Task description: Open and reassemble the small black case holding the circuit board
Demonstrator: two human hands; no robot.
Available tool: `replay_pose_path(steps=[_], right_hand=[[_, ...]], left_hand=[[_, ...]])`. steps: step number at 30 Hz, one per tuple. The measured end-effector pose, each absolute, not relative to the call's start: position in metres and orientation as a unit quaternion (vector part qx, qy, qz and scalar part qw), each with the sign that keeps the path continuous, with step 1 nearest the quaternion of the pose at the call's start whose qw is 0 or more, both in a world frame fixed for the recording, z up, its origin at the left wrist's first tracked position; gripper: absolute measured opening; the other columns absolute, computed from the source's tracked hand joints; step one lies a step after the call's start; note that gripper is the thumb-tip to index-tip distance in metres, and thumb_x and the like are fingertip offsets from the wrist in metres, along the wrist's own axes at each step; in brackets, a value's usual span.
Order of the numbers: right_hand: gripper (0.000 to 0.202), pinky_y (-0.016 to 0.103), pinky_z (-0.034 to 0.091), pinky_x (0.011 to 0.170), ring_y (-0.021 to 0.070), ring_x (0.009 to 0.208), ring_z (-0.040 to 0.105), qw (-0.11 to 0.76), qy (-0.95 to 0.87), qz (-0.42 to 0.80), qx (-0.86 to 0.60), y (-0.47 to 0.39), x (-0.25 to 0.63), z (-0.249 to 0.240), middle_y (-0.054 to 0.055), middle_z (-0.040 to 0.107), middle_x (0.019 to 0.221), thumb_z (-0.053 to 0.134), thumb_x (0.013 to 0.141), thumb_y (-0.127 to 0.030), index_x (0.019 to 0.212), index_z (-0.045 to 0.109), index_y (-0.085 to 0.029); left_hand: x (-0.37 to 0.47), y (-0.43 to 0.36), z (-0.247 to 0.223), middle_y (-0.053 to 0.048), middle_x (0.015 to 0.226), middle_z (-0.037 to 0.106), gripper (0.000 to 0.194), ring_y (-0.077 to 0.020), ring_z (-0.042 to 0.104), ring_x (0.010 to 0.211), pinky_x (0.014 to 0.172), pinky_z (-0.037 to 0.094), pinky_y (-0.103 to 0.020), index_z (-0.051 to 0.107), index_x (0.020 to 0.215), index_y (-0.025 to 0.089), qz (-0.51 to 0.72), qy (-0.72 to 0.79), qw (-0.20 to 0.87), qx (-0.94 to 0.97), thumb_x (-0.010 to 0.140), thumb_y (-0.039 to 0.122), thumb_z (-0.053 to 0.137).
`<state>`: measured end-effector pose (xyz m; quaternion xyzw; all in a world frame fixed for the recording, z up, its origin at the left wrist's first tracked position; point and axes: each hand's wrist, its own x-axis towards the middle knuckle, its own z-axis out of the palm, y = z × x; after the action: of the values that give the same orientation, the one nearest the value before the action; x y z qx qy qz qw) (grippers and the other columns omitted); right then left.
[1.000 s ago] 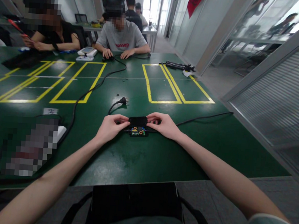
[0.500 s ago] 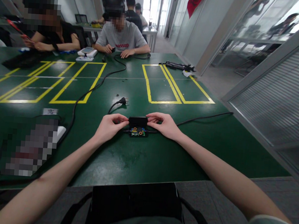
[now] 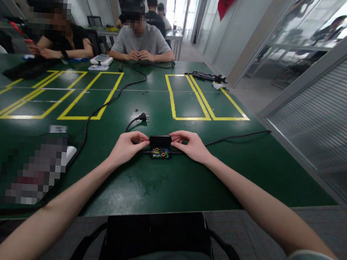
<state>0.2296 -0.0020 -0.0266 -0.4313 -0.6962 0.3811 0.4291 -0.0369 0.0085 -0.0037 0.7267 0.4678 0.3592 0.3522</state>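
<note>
My left hand (image 3: 128, 147) and right hand (image 3: 192, 146) pinch opposite ends of black cover (image 3: 160, 140). Likely light, stiff; grip edges, sparing fragile-looking circuit board (image 3: 160, 153).

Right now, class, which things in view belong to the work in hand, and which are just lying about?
In the work:
black cover, held by left hand and right hand
open case with circuit board
probably the plug

Apparently lying about:
small white label
white device
black object near the far edge
</note>
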Motion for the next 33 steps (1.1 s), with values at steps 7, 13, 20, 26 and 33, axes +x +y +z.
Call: replay_pose_path(steps=[7, 13, 20, 26, 33], right_hand=[[0.03, 0.033, 0.056, 0.073, 0.0187, 0.082, 0.072, 0.414, -0.706, 0.382, -0.43, -0.001, 0.231, -0.026, 0.008, 0.079, 0.096, 0.074, 0.083, -0.029, 0.11, 0.076, -0.017], [0.026, 0.033, 0.055, 0.075, 0.0197, 0.085, 0.072, 0.404, -0.719, 0.368, -0.429, -0.004, 0.23, -0.021, 0.008, 0.079, 0.096, 0.067, 0.09, -0.035, 0.108, 0.075, -0.017], [0.025, 0.034, 0.055, 0.075, 0.0192, 0.083, 0.07, 0.406, -0.729, 0.341, -0.433, -0.005, 0.23, -0.017, 0.006, 0.078, 0.094, 0.064, 0.093, -0.039, 0.103, 0.075, -0.018], [0.021, 0.031, 0.056, 0.069, 0.0181, 0.078, 0.07, 0.402, -0.727, 0.364, -0.422, -0.006, 0.229, -0.016, 0.005, 0.076, 0.089, 0.066, 0.091, -0.038, 0.097, 0.074, -0.019], [0.017, 0.033, 0.06, 0.078, 0.0177, 0.083, 0.072, 0.389, -0.737, 0.388, -0.394, -0.009, 0.231, -0.011, 0.005, 0.076, 0.093, 0.071, 0.088, -0.033, 0.094, 0.073, -0.018]], left_hand=[[-0.037, 0.009, -0.002, -0.003, 0.073, 0.074, 0.024, -0.0157, 0.063, 0.065, 0.062, 0.048, -0.027, 0.077, 0.086, 0.017, 0.353, 0.46, 0.362, 0.73, 0.079, 0.039, 0.074], [-0.036, 0.007, 0.001, -0.002, 0.073, 0.073, 0.022, -0.0159, 0.062, 0.065, 0.063, 0.047, -0.027, 0.073, 0.085, 0.017, 0.341, 0.454, 0.355, 0.742, 0.081, 0.038, 0.071], [-0.038, 0.007, 0.002, -0.003, 0.079, 0.074, 0.025, -0.0187, 0.064, 0.075, 0.071, 0.047, -0.03, 0.073, 0.08, 0.018, 0.328, 0.467, 0.317, 0.758, 0.087, 0.04, 0.064], [-0.038, 0.006, 0.005, -0.003, 0.077, 0.073, 0.024, -0.0181, 0.062, 0.074, 0.071, 0.047, -0.029, 0.072, 0.078, 0.018, 0.322, 0.448, 0.32, 0.77, 0.086, 0.037, 0.063], [-0.037, 0.004, 0.007, -0.002, 0.074, 0.07, 0.025, -0.0163, 0.06, 0.07, 0.066, 0.046, -0.027, 0.069, 0.075, 0.017, 0.314, 0.435, 0.345, 0.77, 0.086, 0.038, 0.063]])
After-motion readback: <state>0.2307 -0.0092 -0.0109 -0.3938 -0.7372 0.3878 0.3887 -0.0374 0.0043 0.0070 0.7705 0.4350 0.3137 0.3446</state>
